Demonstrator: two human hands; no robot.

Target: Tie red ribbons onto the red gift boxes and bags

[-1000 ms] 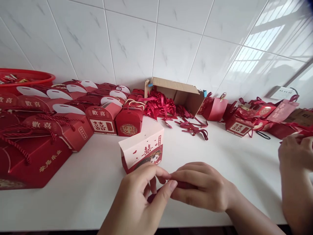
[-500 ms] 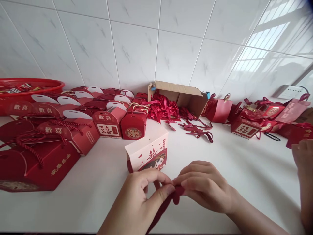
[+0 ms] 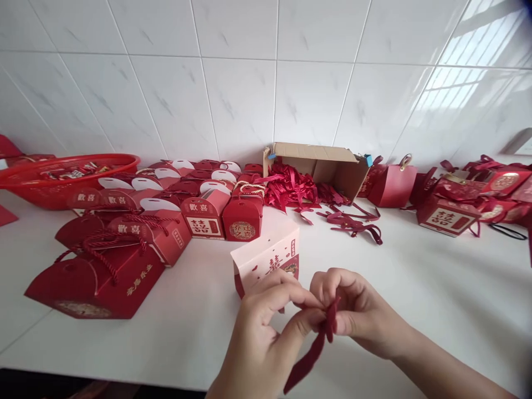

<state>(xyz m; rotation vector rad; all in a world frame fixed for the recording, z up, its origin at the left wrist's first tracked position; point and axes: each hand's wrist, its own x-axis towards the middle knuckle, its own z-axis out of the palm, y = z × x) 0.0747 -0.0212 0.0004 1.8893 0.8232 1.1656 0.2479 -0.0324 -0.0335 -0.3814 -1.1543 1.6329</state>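
Note:
Between my two hands is a dark red strap point(image 3: 307, 357), its long tail hanging down toward the table's front edge. My left hand point(image 3: 270, 327) pinches it between thumb and fingertips. The fingers of my right hand point(image 3: 357, 313) are closed on the strap's upper end, where it bunches or folds over; the exact fold is partly hidden by my fingertips. Just behind my left hand stands a pink and red gift box point(image 3: 266, 252) with a printed character, its lower part covered by my fingers.
Red gift boxes point(image 3: 100, 277) with cord handles fill the left, near a red basin point(image 3: 41, 188) of small packets. An open cardboard box point(image 3: 341, 172) spills red ribbons point(image 3: 291, 185). Loose straps point(image 3: 353, 224) lie before it. More boxes point(image 3: 449, 213) sit at right.
The view has swung left. My right hand has turned, its thumb now showing, and the strap's end stands up between my fingers. The other hand at the right edge has gone from view.

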